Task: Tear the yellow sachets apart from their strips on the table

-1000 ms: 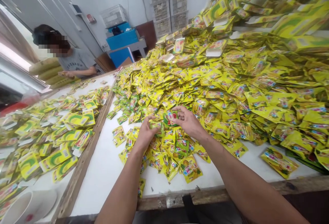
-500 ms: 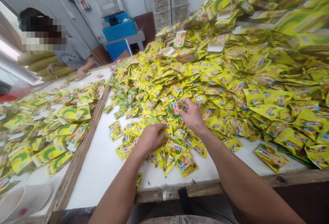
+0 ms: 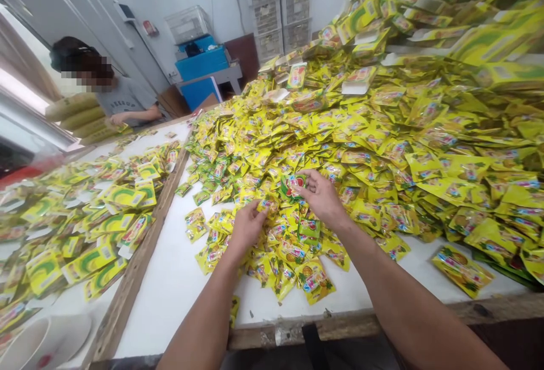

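My right hand (image 3: 323,197) pinches a small green sachet (image 3: 289,187) with a watermelon picture, held just above the heap. To its left, my left hand (image 3: 246,227) has thumb and fingers closed on the edge of a yellow sachet (image 3: 267,205). Beneath both hands lies a loose spread of yellow pineapple sachets (image 3: 293,252), with another green sachet (image 3: 309,228) among them below my right hand.
A large mound of yellow sachets and small boxes (image 3: 361,132) rises to the right. A wooden divider (image 3: 147,245) separates it from yellow-green boxes (image 3: 100,256) at left. A white tub (image 3: 46,339) stands lower left. Across the table, a person (image 3: 127,101) handles something small.
My left hand has closed its fingers on a yellow sachet. My right hand keeps the green sachet. The co-worker's hands have risen from the table, and the view has shifted slightly.
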`<state>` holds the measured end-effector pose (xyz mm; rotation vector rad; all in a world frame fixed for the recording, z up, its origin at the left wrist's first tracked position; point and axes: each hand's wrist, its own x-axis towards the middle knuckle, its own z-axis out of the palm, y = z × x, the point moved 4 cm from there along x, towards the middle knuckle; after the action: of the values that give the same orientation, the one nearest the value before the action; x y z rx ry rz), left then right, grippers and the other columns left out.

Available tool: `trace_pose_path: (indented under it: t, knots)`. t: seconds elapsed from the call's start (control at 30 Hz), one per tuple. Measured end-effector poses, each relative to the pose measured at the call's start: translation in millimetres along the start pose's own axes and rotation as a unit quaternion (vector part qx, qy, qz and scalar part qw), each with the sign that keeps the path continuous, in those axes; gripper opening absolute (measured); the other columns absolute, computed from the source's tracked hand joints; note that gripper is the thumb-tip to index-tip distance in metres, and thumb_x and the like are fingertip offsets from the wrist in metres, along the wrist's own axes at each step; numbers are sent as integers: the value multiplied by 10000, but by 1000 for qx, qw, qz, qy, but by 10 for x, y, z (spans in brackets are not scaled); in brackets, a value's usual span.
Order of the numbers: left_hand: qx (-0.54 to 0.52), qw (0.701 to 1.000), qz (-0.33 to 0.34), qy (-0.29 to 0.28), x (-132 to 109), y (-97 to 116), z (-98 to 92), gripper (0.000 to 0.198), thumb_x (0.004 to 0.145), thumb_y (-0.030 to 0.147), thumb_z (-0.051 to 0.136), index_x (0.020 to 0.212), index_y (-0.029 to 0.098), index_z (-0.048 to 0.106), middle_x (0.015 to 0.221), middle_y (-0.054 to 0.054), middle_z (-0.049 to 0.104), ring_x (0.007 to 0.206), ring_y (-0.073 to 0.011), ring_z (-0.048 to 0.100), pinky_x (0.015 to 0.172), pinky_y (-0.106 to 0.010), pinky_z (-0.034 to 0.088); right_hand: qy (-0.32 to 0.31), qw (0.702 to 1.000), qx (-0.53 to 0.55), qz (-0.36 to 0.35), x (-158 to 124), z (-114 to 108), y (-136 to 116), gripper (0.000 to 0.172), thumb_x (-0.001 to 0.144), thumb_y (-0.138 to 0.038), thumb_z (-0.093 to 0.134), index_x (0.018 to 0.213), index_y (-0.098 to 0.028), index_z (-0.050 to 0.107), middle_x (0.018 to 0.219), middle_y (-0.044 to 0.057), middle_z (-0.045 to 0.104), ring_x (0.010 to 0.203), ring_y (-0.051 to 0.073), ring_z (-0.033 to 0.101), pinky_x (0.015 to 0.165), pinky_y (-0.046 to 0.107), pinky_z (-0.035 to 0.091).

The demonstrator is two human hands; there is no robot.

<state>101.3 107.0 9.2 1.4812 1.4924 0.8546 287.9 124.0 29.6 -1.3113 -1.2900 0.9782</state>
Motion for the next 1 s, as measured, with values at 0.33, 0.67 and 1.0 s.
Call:
trace_pose_path:
  t: [0.33,0.67,1.0]
  knots:
    - [-366,926,-90,-15,-73,99,70,510,586,200,720,1041,185,489,572,56,605,587,-138,654,701,-281,543,-54,998,6,-11,-99,238,24,300,684,-385,630,908,-204,548,599,-55,434,589,132,485,565,265,421]
    - [-402,911,-89,36,-35,28,237,609,630,303,762,1152,196,467,901,-21,655,712,-152,666,691,-299,569,-28,999,13,-21,-141,339,65,259,715,-353,575,920,-200,537,640,-35,490,607,139,488,591,272,422]
    - [-345,937,-57,5,55,129,133,379,645,445,747,838,147,616,775,-25,663,662,-131,636,604,-236,545,-43,998,-38,-3,-113,127,-82,214,670,-387,644,645,-206,533,492,-58,428,469,113,397,458,236,305]
